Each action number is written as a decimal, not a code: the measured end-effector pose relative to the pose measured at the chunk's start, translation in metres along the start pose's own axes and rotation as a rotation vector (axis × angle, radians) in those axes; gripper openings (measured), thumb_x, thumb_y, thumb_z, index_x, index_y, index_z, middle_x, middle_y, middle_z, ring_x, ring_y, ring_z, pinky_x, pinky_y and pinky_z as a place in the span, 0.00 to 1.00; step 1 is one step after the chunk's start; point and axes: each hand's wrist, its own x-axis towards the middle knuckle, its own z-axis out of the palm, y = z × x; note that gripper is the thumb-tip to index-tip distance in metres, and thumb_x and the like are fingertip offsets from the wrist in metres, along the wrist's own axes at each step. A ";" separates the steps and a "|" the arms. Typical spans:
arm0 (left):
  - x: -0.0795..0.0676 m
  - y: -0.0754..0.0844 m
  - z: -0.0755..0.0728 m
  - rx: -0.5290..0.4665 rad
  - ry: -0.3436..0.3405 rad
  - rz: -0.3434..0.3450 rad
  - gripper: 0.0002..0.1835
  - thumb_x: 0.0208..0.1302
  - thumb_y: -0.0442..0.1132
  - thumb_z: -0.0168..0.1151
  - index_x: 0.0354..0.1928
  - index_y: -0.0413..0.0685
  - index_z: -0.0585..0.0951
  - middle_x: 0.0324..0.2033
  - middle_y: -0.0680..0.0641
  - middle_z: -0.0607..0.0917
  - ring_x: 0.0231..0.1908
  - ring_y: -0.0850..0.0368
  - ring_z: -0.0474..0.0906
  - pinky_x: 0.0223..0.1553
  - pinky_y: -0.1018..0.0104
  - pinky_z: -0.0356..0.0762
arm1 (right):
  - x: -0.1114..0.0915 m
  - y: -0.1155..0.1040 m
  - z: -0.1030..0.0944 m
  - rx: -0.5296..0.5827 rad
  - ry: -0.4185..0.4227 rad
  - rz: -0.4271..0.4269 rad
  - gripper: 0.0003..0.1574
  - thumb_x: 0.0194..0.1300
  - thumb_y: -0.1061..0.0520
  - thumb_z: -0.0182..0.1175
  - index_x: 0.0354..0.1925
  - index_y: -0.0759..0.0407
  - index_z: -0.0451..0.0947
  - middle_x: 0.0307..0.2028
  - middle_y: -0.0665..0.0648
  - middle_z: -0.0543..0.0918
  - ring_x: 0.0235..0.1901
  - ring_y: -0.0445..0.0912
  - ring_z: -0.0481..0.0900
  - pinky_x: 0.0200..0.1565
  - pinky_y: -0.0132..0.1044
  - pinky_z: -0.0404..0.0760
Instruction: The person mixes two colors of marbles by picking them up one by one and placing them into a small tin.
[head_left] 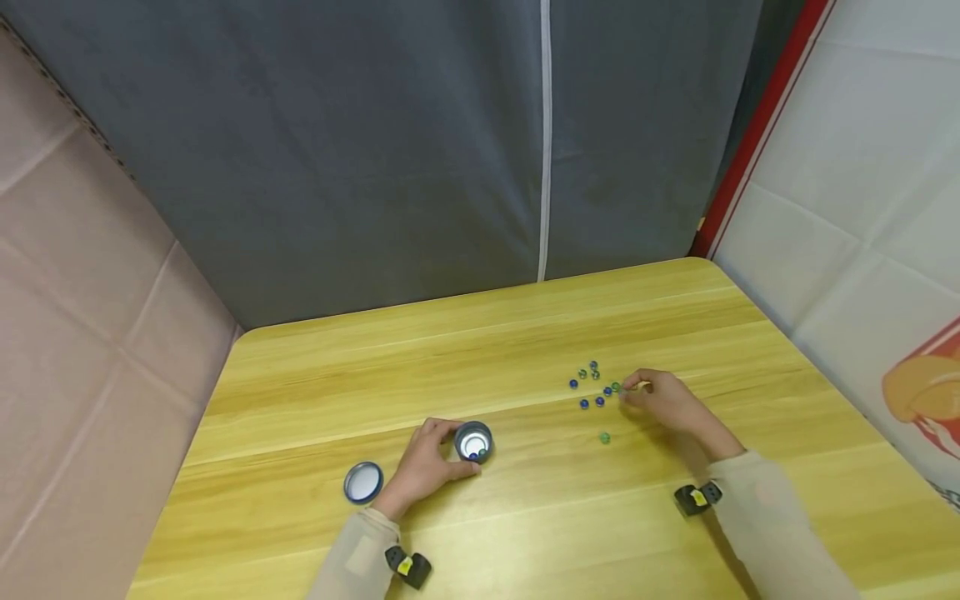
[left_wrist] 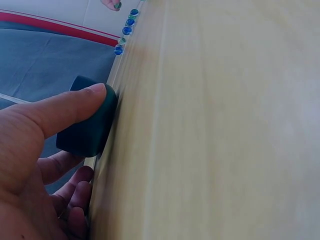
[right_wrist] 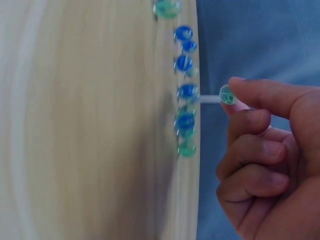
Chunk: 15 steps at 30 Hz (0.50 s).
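Observation:
My left hand (head_left: 429,465) holds a small dark blue round tin (head_left: 474,423) from its left side, thumb at the near side and fingers at the far side. Inside the tin lie a blue and a green marble at the near wall. Between thumb and forefinger my right hand (head_left: 666,402) pinches a clear green marble (right_wrist: 228,94), raised above the table. Several blue and green marbles lie loosely grouped just left of that hand, among them a blue marble (head_left: 584,404). A single green marble (head_left: 605,437) sits nearer to me, apart from the group.
The tin's round lid (head_left: 363,482) lies on the table left of my left hand, pale inside facing up. A wood-grain table (head_left: 315,392) carries everything. Grey curtain (head_left: 375,167) hangs behind its far edge, and pale panels stand at both sides.

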 end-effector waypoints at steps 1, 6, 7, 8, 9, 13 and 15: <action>0.000 0.000 0.000 0.001 0.001 0.000 0.35 0.38 0.51 0.75 0.53 0.53 0.76 0.46 0.50 0.74 0.51 0.50 0.68 0.50 0.52 0.69 | 0.001 -0.002 0.002 0.004 -0.001 0.001 0.17 0.64 0.54 0.54 0.47 0.64 0.73 0.22 0.51 0.71 0.18 0.40 0.61 0.20 0.32 0.65; -0.001 0.000 0.001 0.007 0.007 -0.003 0.35 0.38 0.51 0.76 0.53 0.53 0.76 0.46 0.50 0.74 0.51 0.50 0.68 0.50 0.52 0.69 | 0.002 -0.015 0.013 0.022 -0.016 -0.020 0.15 0.63 0.55 0.55 0.45 0.63 0.74 0.19 0.50 0.66 0.17 0.40 0.60 0.19 0.31 0.63; 0.000 0.000 0.001 0.009 0.008 -0.003 0.35 0.38 0.51 0.76 0.53 0.53 0.76 0.46 0.50 0.74 0.51 0.50 0.68 0.50 0.53 0.69 | 0.002 -0.017 0.016 0.026 -0.019 -0.022 0.15 0.63 0.55 0.56 0.44 0.63 0.74 0.18 0.49 0.65 0.17 0.40 0.59 0.19 0.30 0.62; 0.000 -0.001 0.001 0.010 0.009 -0.003 0.35 0.38 0.51 0.76 0.53 0.53 0.76 0.46 0.50 0.74 0.51 0.50 0.68 0.50 0.53 0.69 | 0.002 -0.020 0.018 0.030 -0.022 -0.025 0.14 0.62 0.55 0.56 0.44 0.62 0.75 0.17 0.48 0.63 0.17 0.40 0.59 0.18 0.30 0.62; 0.000 -0.001 0.001 0.010 0.009 -0.003 0.35 0.38 0.51 0.76 0.53 0.53 0.76 0.46 0.50 0.74 0.50 0.50 0.68 0.50 0.53 0.69 | 0.002 -0.023 0.020 0.032 -0.027 -0.032 0.14 0.62 0.55 0.56 0.44 0.62 0.75 0.17 0.48 0.62 0.16 0.40 0.58 0.18 0.30 0.61; 0.000 -0.001 0.001 0.006 0.009 -0.002 0.35 0.37 0.51 0.76 0.53 0.53 0.76 0.46 0.50 0.74 0.50 0.50 0.68 0.50 0.52 0.69 | 0.004 -0.033 0.029 0.044 -0.044 -0.056 0.14 0.62 0.55 0.56 0.44 0.62 0.75 0.15 0.47 0.59 0.14 0.39 0.55 0.16 0.28 0.58; 0.000 -0.001 0.001 0.007 0.008 0.000 0.35 0.37 0.51 0.76 0.53 0.53 0.76 0.46 0.50 0.74 0.50 0.50 0.68 0.50 0.52 0.69 | 0.004 -0.039 0.034 0.054 -0.058 -0.073 0.15 0.63 0.55 0.56 0.44 0.62 0.75 0.15 0.47 0.59 0.13 0.39 0.55 0.16 0.28 0.57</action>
